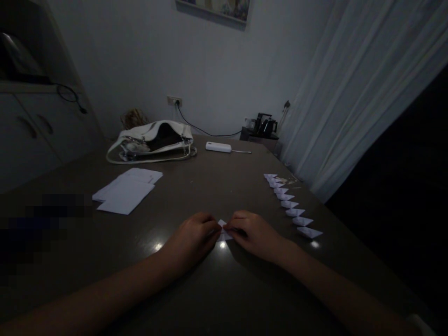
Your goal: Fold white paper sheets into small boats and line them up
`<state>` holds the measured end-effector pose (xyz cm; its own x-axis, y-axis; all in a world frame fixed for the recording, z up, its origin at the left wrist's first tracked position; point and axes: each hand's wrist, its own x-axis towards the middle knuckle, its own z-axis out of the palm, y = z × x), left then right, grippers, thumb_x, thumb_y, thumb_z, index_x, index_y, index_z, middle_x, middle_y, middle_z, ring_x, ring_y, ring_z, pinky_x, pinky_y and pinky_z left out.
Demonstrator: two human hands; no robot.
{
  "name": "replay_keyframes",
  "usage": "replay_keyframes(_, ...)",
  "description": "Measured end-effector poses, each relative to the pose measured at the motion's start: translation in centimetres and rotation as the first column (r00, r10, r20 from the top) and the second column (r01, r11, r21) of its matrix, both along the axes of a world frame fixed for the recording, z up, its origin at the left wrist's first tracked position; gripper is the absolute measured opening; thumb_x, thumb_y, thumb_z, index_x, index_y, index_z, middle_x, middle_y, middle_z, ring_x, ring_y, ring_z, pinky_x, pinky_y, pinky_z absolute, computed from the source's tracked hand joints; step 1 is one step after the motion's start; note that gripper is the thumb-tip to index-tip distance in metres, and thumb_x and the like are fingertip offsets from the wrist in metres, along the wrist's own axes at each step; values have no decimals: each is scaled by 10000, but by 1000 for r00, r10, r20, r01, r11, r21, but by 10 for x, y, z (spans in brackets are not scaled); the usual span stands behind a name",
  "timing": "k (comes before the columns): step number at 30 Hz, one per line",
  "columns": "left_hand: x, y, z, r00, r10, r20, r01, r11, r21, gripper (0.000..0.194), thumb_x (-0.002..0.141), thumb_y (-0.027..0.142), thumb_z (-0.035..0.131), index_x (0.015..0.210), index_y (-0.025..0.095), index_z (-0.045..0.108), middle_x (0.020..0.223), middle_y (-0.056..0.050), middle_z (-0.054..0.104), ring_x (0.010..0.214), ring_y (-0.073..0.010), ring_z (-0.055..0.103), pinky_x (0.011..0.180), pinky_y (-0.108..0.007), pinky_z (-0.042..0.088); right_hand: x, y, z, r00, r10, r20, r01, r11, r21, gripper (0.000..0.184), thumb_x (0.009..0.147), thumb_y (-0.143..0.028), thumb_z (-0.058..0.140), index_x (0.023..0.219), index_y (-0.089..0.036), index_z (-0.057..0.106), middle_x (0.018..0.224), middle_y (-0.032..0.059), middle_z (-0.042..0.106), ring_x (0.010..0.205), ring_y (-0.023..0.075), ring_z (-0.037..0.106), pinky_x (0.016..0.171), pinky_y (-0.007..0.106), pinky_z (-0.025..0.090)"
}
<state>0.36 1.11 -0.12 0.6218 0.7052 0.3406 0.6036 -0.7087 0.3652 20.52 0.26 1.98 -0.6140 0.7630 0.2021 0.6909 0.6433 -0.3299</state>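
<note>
In the lower middle of the frame, a small folded paper [226, 236] lies between the fingertips of two bare hands, low on the dark, glossy worktop [196, 191]. The left hand [198, 235] comes in from the lower left, its fingers pinched together on the paper's left side; the right hand [255, 235] comes in from the lower right, its fingers closed on the right side. The two sets of fingertips nearly meet over the middle of the paper. A white point shows above them and a pale lower edge beneath; the rest is hidden behind the fingers, so the full shape of the fold cannot be told.

Right of centre, well apart from the right hand, a slanting row of small pointed folded pieces [289, 204] runs from mid-frame down towards the lower right. At centre left, loose white sheets [128, 193] overlap in a pile, beyond the left hand. Farther back, a white bag [154, 133] stands open at upper left, and a white oblong device [218, 147] lies near the upper centre.
</note>
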Motion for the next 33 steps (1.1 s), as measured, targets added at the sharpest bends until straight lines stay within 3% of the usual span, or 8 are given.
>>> replay_keyframes(10,2,-2,-1,1000,15,11,-14,999,-50,227,911,213,449,934,135,661,914,-79,615,788,-161,596,703,-262,476,-1,1,2,1000,12,-14,-12,999,36,172,872,-150,522,981,-151,656,859,55,631,781,145,565,706,253,424)
replay_keyframes(25,3,1,2,999,23,30,-18,991,-136,199,896,216,484,949,132,656,922,-81,608,833,-174,580,735,-278,461,-3,0,3,996,36,85,-41,997,58,240,817,-62,513,933,-184,684,845,52,601,795,154,546,696,251,400)
replay_keyframes(28,2,2,4,1000,-11,1,11,998,-59,227,906,259,468,998,156,648,934,-80,584,872,-186,551,760,-299,447,-4,-2,5,997,32,77,-36,998,43,251,810,-65,517,947,-186,690,845,53,592,789,150,542,690,247,402)
replay_keyframes(33,3,-4,13,965,63,-253,-27,989,145,278,922,284,413,1104,196,605,980,-88,567,923,-244,507,755,-378,410,-4,-4,7,998,24,50,-25,1000,15,244,790,-49,524,916,-166,697,843,53,590,779,137,542,686,234,406)
